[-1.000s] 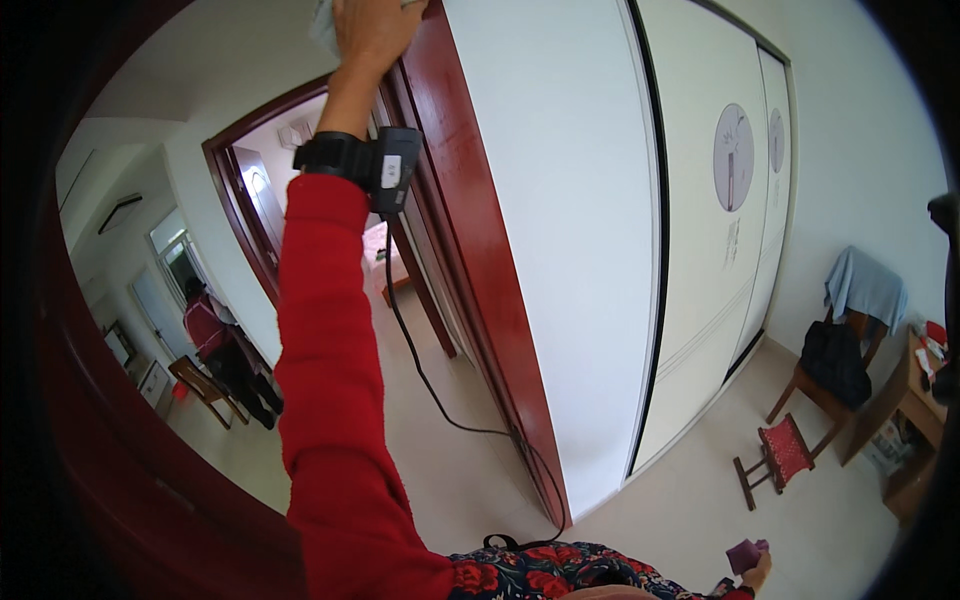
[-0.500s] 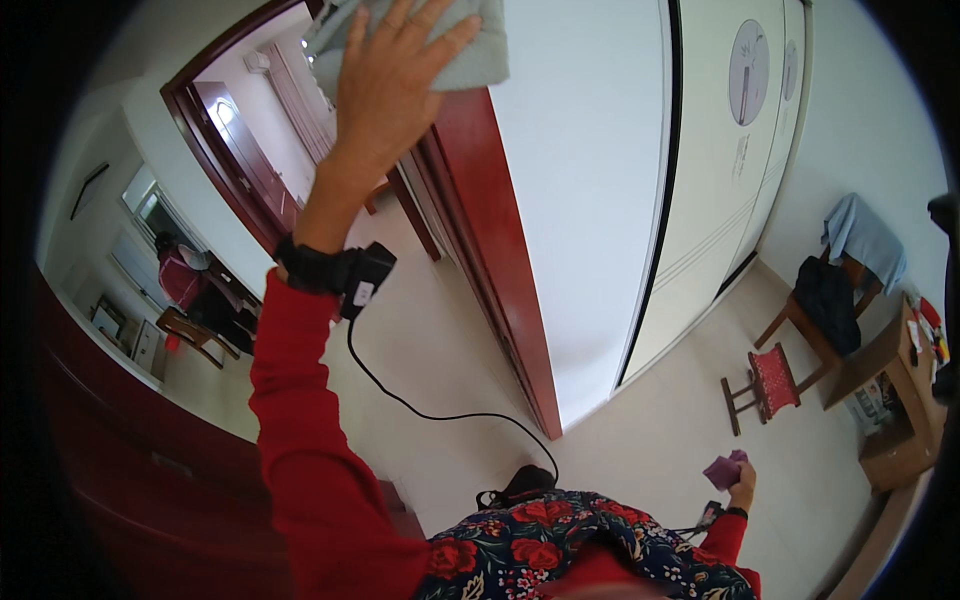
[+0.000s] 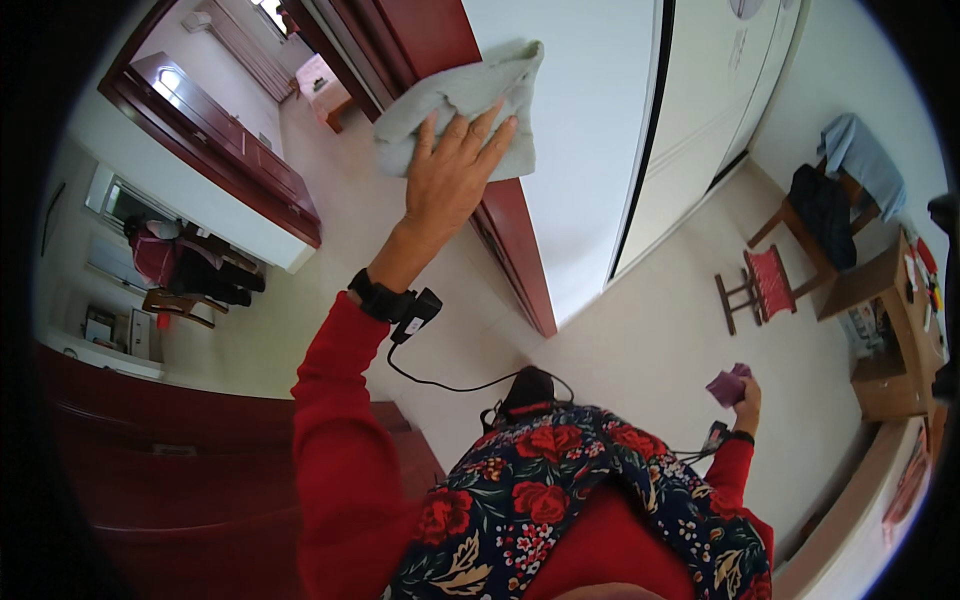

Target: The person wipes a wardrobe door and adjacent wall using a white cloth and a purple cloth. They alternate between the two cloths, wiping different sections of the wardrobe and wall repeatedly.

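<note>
My left hand (image 3: 452,175) lies with spread fingers over a pale grey-green cloth (image 3: 445,105), keeping it pressed against the dark red door frame (image 3: 425,40). The folded cloth wraps across the frame's face, and its upper corner reaches over the white wall beside it. Whether my thumb grips the cloth underneath is hidden. Low at my right side, my right hand (image 3: 748,402) is closed round a crumpled purple cloth (image 3: 727,385). Its fingers are partly hidden by the cloth.
A dark red door (image 3: 230,480) stands at the lower left. On the right are a small red-seated stool (image 3: 770,285), a chair with a dark garment (image 3: 825,215) and a wooden desk (image 3: 880,330). Another person (image 3: 165,255) bends over a chair at the far left.
My left hand and the grey-green cloth have moved down along the door frame, lower in the view. My right hand still holds the purple cloth. The view has tilted.
</note>
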